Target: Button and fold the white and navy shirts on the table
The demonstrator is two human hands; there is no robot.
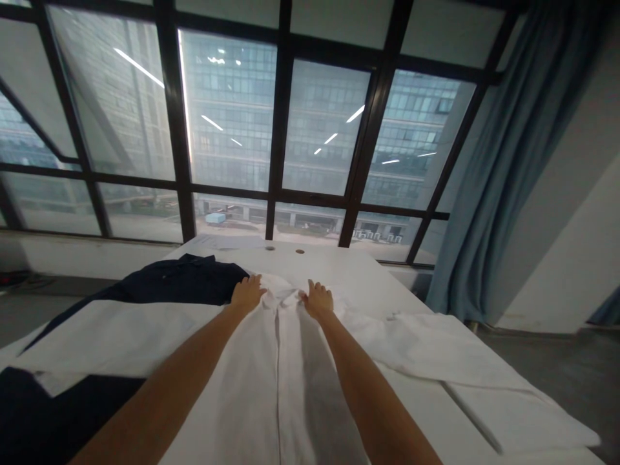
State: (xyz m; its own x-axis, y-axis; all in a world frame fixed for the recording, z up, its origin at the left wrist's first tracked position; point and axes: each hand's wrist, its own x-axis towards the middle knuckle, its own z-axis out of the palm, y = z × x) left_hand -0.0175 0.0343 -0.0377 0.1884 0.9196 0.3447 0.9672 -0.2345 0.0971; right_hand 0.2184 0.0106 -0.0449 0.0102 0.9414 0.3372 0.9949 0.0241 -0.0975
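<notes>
A white long-sleeved shirt (pixel 256 387) lies front up before me, its placket running down the middle and its sleeves spread to both sides. At the left of the collar, my left hand (pixel 247 292) is closed on the shirt's fabric, with the thumb toward the middle. Opposite it, my right hand (pixel 318 299) grips the right side of the collar area, its thumb at the collar edge. Both arms reach forward over the shirt. A dark navy garment (pixel 181 279) lies beside my left hand, partly beneath the left sleeve.
The white table (pixel 349 265) has two round holes near its far edge, and papers (pixel 225 241) lie at the back left. More dark cloth (pixel 72 407) shows at the lower left. Windows stand beyond the table. A blue curtain (pixel 504 161) hangs at the right.
</notes>
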